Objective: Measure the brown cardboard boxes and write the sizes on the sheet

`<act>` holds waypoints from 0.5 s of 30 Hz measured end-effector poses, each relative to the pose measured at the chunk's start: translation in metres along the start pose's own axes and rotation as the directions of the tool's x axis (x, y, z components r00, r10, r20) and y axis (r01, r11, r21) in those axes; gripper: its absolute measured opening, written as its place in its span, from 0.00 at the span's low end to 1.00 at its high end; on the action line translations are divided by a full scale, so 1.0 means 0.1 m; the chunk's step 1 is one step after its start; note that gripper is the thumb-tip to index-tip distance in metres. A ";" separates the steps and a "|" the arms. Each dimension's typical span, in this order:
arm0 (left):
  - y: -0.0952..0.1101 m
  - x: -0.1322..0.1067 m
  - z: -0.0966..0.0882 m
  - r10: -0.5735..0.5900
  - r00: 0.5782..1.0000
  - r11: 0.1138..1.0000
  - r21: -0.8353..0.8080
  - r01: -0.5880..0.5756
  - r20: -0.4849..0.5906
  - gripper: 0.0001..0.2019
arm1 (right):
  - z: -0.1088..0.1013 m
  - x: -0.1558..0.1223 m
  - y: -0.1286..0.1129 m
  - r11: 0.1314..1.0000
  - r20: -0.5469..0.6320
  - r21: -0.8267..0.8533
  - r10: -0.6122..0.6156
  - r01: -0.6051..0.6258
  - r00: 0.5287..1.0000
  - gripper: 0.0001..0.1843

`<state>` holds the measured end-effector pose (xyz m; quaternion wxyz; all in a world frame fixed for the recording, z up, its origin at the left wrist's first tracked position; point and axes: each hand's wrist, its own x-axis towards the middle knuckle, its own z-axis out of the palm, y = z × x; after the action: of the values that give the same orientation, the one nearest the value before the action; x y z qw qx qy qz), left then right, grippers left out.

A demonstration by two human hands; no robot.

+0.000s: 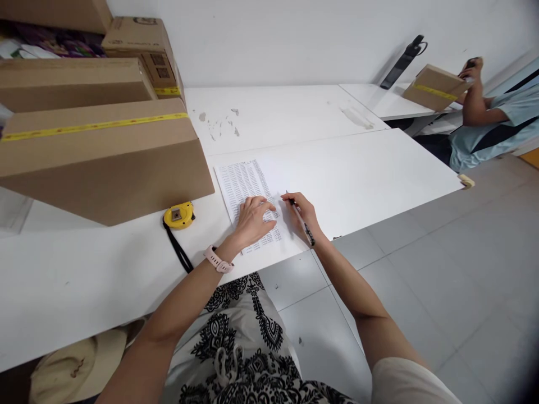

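A printed sheet of paper (242, 178) with columns of small text lies on the white table. My left hand (254, 220) rests flat on it, fingers apart, covering part of the print. At the sheet's right side, my right hand (302, 212) grips a pen (304, 224), its tip pointing away from me near the paper. Whether the tip touches the sheet I cannot tell. To the left of the paper sits a yellow tape measure (179, 215) with a black strap, close to a large cardboard box (113, 179).
More cardboard boxes (141, 42) with yellow tape stand at the left back. At the far right, a co-worker (492, 118) handles a cardboard box (435, 90) beside a dark bottle (402, 63). The white table (357, 168) ends at a front edge above the tiled floor.
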<state>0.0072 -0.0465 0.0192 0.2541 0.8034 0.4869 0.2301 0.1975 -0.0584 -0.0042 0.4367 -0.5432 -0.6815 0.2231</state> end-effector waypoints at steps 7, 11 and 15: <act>-0.01 -0.79 -0.96 0.057 0.742 0.998 0.040 -0.041 -0.668 0.07 | 0.10 0.00 0.07 0.936 0.095 -0.335 -0.077 0.104 0.993 0.30; -0.37 -1.35 -1.60 0.033 0.434 0.967 0.139 0.215 -0.901 0.11 | 0.16 0.02 0.14 0.925 0.029 -0.365 -0.100 0.104 0.995 0.32; -0.83 -1.80 -2.04 0.049 0.372 0.903 0.200 0.379 -0.927 0.19 | 0.14 -0.01 0.13 0.928 -0.153 -0.366 -0.139 0.075 0.978 0.25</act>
<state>-0.2498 -0.1380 0.1003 -0.1960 0.5196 0.6592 0.5071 0.1924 -0.0527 -0.0217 0.4005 -0.5930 -0.6982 0.0220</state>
